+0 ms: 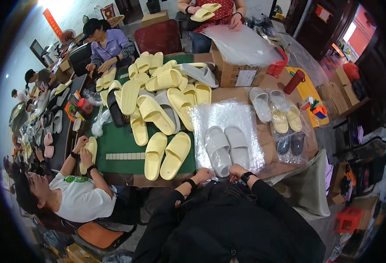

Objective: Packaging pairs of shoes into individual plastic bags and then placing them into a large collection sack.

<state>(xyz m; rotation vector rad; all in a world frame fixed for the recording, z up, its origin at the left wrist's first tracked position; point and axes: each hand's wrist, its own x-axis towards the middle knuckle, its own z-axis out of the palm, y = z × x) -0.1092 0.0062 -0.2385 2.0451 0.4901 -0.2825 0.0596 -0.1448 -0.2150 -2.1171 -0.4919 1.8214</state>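
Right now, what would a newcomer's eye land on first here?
Probably the heap of pale yellow slippers on the green mat at table centre. Next, the grey slipper pair inside a clear plastic bag near the table's front edge, with the left hand and right hand at its opening.

Both forearms, in black sleeves, reach forward from the lower edge. The left hand (203,174) and right hand (236,171) sit close together, fingers curled downward; each wrist wears a dark band.
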